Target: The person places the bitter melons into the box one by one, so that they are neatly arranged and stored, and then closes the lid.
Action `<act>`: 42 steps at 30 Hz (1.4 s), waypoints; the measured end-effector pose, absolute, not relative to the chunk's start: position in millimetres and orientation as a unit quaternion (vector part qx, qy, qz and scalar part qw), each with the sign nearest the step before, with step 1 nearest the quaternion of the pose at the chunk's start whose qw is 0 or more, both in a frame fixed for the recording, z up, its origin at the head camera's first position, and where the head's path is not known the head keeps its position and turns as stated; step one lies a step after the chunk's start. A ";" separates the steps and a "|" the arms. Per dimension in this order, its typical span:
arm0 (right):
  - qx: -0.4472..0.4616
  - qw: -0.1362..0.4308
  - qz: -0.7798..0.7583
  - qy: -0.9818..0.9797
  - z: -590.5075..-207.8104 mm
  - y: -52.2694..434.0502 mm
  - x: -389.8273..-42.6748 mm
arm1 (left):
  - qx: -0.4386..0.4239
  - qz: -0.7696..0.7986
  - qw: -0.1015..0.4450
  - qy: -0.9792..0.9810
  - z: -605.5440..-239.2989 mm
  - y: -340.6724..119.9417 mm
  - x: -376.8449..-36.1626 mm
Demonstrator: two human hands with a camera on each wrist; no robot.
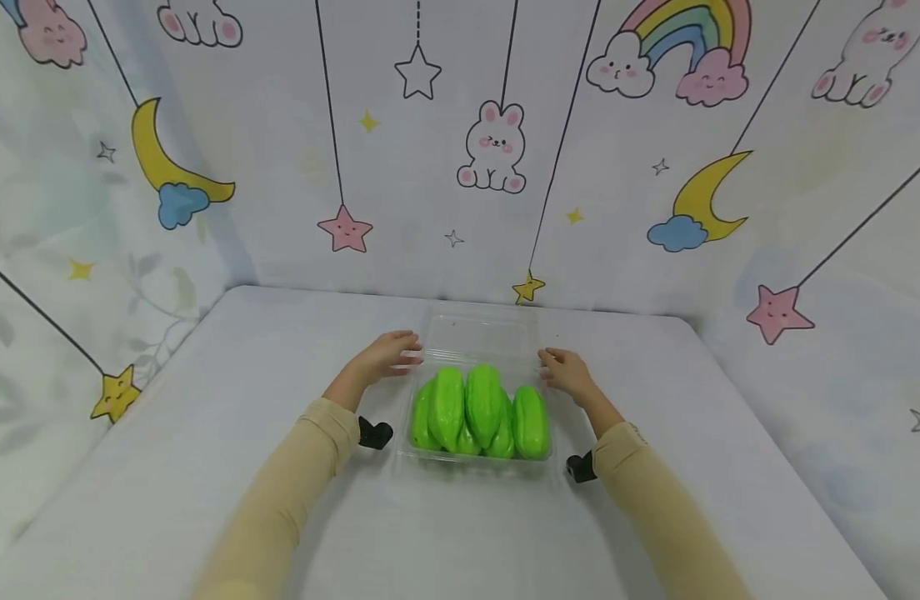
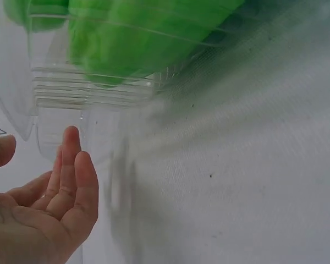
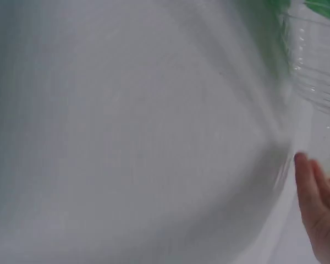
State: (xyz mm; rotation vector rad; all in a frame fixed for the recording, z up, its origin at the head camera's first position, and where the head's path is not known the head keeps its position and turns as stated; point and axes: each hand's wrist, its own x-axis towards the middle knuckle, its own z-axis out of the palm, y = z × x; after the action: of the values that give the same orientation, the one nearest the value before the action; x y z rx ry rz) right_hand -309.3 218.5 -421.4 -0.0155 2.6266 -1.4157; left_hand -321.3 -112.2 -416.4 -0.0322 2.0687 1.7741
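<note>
A clear plastic clamshell box [image 1: 475, 457] stands on the white table, its lid [image 1: 481, 332] folded back on the far side. Several glossy bright green, long ridged pieces resembling star fruit [image 1: 484, 404] lie inside, some on top of others. At the left of the hinge is my left hand [image 1: 388, 356], fingers extended toward the lid; the left wrist view shows this hand [image 2: 49, 209] below the box wall, holding nothing. Across from it, my right hand [image 1: 567, 372] is beside the lid's right edge, fingers fairly straight. Whether its fingertips touch the plastic is unclear.
Black wrist-camera parts [image 1: 375, 433] stick out beneath both beige sleeves [image 1: 295, 475]. A white cloth backdrop [image 1: 280, 167] with printed bunnies, stars and moons rises behind the table [image 1: 205, 467] and along both sides.
</note>
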 end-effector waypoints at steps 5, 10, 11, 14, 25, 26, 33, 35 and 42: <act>0.014 0.106 -0.567 0.816 -429.8 214.2 -313.3 | -0.050 0.657 0.203 0.725 -421.8 -106.7 -326.9; 0.020 0.099 -0.601 0.793 -429.0 214.6 -312.4 | -0.045 0.676 0.164 0.716 -421.3 -102.8 -328.4; 0.024 0.092 -0.604 0.791 -428.3 215.8 -312.3 | -0.041 0.682 0.153 0.714 -420.6 -102.3 -328.4; 0.033 0.058 -0.621 0.781 -424.5 218.8 -311.0 | -0.020 0.682 0.113 0.723 -418.5 -101.3 -327.4; -0.104 -0.144 -0.504 0.845 -413.4 231.9 -290.9 | 0.139 0.572 -0.069 0.806 -418.9 -116.2 -302.1; -0.125 -0.162 -0.471 0.858 -412.3 234.2 -288.4 | 0.147 0.558 -0.077 0.813 -418.6 -118.8 -299.3; -0.265 -0.257 -0.286 0.884 -409.3 244.2 -280.4 | 0.188 0.490 -0.109 0.844 -411.9 -131.0 -281.5; -0.290 -0.277 -0.224 0.888 -410.0 245.3 -277.2 | 0.186 0.472 -0.103 0.856 -410.4 -131.7 -273.5; -0.356 -0.279 -0.072 0.889 -411.9 243.8 -263.5 | 0.133 0.445 -0.061 0.884 -410.0 -125.9 -226.6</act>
State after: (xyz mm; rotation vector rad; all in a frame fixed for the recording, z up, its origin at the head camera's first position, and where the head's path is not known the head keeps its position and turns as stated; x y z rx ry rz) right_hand -263.5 243.8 -411.9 -1.3726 3.4317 -0.2794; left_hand -226.6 -125.9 -410.0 0.4333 2.8898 1.4536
